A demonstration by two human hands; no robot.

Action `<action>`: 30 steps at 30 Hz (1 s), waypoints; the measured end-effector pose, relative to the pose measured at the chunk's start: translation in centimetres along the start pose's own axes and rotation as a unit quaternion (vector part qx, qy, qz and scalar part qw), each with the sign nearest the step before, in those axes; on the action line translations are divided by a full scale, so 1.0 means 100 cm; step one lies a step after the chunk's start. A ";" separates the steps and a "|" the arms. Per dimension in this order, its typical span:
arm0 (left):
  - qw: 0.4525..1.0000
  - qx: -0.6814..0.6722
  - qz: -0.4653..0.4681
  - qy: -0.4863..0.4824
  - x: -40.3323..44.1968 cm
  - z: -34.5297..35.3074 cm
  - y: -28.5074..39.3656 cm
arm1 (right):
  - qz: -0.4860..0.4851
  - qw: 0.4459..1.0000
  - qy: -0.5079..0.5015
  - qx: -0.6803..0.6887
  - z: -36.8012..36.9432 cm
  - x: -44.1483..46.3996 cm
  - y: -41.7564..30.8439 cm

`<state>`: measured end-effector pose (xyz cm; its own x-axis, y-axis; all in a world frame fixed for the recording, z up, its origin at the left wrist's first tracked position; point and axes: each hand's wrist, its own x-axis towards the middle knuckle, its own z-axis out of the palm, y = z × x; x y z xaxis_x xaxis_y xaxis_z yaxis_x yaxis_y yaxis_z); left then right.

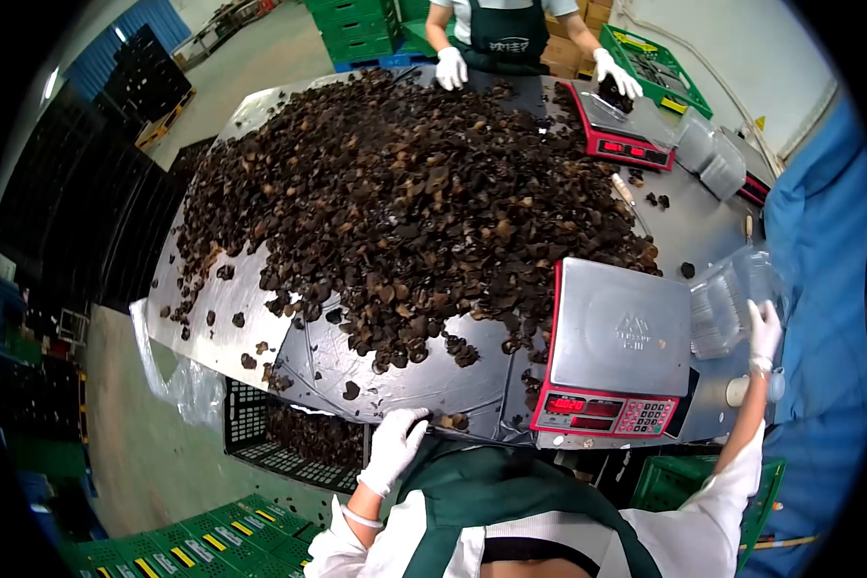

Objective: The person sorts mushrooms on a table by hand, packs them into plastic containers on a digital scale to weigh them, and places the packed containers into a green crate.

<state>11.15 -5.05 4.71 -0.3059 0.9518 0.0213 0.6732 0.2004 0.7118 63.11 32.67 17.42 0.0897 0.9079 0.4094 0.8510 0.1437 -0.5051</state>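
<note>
My left hand (pixel 393 451), in a white glove, rests at the table's near edge beside a few dark mushroom pieces, its fingers stretched out and holding nothing. My right hand (pixel 764 333), also gloved, is at the right side, with its fingers closed on the edge of a stack of clear plastic containers (pixel 721 306). Between my hands stands a red scale (pixel 618 332) with a bare steel plate and a lit red display. Beyond it spreads a large heap of dark, wrinkled pieces that look like wood ear mushrooms (pixel 424 212).
Across the steel table (pixel 231 352) a co-worker's gloved hand (pixel 615 75) holds mushrooms over a second red scale (pixel 631 144). The co-worker's other hand (pixel 451 69) touches the heap. A black crate (pixel 299 443) with mushrooms sits below the near edge; green crates (pixel 212 544) stand lower left.
</note>
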 end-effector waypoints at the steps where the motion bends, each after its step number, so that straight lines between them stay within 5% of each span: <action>1: 0.999 0.036 0.006 0.026 0.003 -0.006 -0.004 | 0.020 0.995 -0.027 0.092 -0.012 -0.010 -0.022; 7: 0.984 0.153 0.043 0.084 0.040 -0.024 -0.058 | -0.271 0.932 -0.235 -0.060 0.015 -0.135 -0.156; 10: 0.972 0.187 0.134 0.047 0.051 -0.026 -0.073 | -0.235 0.885 -0.378 -0.136 0.039 -0.170 -0.159; 17: 0.981 0.154 0.115 0.005 0.007 -0.078 -0.136 | -0.203 0.951 -0.234 -0.009 0.059 -0.187 -0.264; 20: 0.980 0.197 0.026 0.010 -0.026 -0.110 -0.160 | -0.203 0.926 -0.292 0.126 0.122 -0.210 -0.325; 23: 0.977 0.199 -0.024 0.074 -0.019 -0.119 -0.167 | -0.326 0.869 -0.322 0.188 0.213 -0.244 -0.372; 26: 0.988 0.061 0.027 0.140 0.033 -0.112 -0.156 | -0.346 0.852 -0.374 0.119 0.288 -0.265 -0.423; 30: 0.987 0.057 0.059 0.140 0.101 -0.076 -0.145 | -0.405 0.843 -0.354 0.009 0.320 -0.291 -0.424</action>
<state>-6.84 -0.14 -0.04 -0.3844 0.8720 0.3031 0.7819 0.1330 0.6091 7.83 12.72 2.59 -0.8542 0.5149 0.0719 0.4755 0.8298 -0.2921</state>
